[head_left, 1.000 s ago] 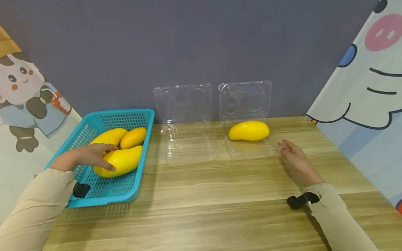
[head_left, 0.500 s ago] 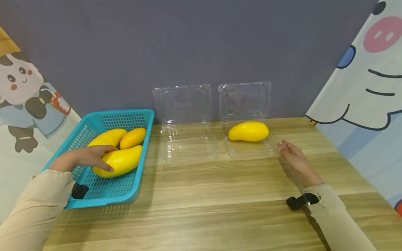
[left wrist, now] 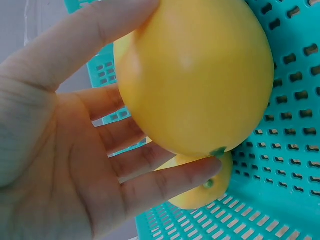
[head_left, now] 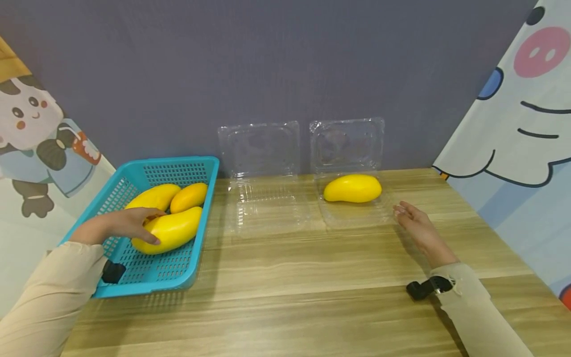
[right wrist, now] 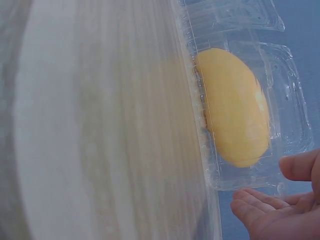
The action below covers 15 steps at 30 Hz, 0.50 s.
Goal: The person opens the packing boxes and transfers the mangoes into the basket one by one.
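Observation:
In the head view my left hand (head_left: 127, 223) reaches into a blue plastic basket (head_left: 202, 258) and holds the nearest yellow mango (head_left: 176, 232), thumb on one side and fingers on the other. The left wrist view shows the thumb and fingers (left wrist: 170, 182) around that mango (left wrist: 195, 75), close to the basket's wall. Two more mangoes (head_left: 189, 197) lie behind it. My right hand (head_left: 419, 229) holds nothing and stays beside a clear clamshell box (head_left: 352, 218); a single mango (head_left: 352, 188) lies in that box. Its fingers are loosely extended, near the box's edge in the right wrist view.
A second clear clamshell box (head_left: 269, 213) stands with its lid raised between the basket and the first box. Both lids lean toward the grey wall (head_left: 267, 59) behind the wooden table (head_left: 285, 307). Cartoon-printed panels (head_left: 531, 148) flank both sides.
The head view has tilted slightly, so the scene sits a little lower. Neither hand shows any clear movement, and the mangoes keep their places.

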Motion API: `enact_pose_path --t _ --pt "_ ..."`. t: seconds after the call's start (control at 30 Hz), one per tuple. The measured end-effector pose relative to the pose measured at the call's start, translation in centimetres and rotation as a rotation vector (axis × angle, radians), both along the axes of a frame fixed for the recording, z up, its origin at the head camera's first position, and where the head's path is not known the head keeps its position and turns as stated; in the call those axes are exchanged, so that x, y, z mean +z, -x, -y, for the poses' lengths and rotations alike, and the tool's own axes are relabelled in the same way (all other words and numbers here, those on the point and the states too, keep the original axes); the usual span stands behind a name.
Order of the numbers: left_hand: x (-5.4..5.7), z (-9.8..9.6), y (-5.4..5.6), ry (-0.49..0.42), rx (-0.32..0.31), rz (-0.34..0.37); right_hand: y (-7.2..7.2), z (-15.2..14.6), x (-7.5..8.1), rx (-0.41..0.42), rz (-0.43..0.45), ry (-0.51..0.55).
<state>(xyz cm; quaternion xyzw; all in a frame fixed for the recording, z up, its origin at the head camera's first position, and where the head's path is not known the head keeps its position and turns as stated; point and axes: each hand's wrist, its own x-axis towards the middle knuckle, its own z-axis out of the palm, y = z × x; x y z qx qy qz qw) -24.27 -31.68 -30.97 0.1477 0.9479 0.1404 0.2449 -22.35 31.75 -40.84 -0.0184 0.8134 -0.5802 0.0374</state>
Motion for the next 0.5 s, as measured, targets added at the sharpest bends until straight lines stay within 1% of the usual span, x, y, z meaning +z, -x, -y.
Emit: enact_pose_path --t 0.23,0.5 --pt "-0.12 0.26 -0.06 0.019 0.016 0.003 0.03 0.0 -0.17 -0.003 -0.002 0.008" --pt "0.17 0.29 -0.1 0.024 0.008 -0.02 0.07 -0.12 -0.27 0.003 -0.005 -0.003"
